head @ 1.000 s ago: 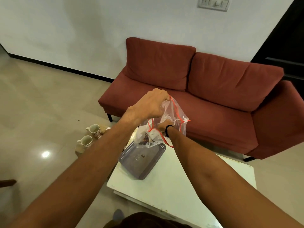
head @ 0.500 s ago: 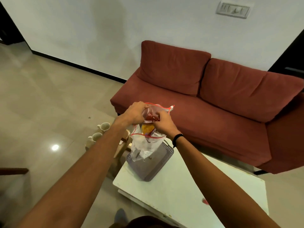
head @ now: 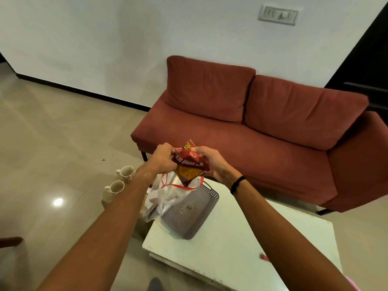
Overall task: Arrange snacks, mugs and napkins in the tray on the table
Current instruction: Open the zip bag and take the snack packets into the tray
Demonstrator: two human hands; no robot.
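A red snack packet (head: 190, 164) is half out of a clear plastic bag (head: 165, 198) with red handles. My right hand (head: 212, 162) grips the packet's right side. My left hand (head: 162, 161) is closed on the packet's left edge and the bag's rim. The bag hangs over the left end of a grey perforated tray (head: 189, 213), which lies on the white table (head: 241, 244). Two patterned mugs (head: 119, 181) stand on a low stool left of the table. No napkins can be made out; the bag's other contents are blurred.
A red sofa (head: 252, 127) stands behind the table against the white wall. A small red scrap (head: 265, 257) lies near the table's right edge. Tiled floor spreads to the left, with a dark wooden piece (head: 10, 241) at the left edge.
The red packet has risen out of the bag's mouth, and both hands have lifted slightly. A second ago my right hand was inside the bag.
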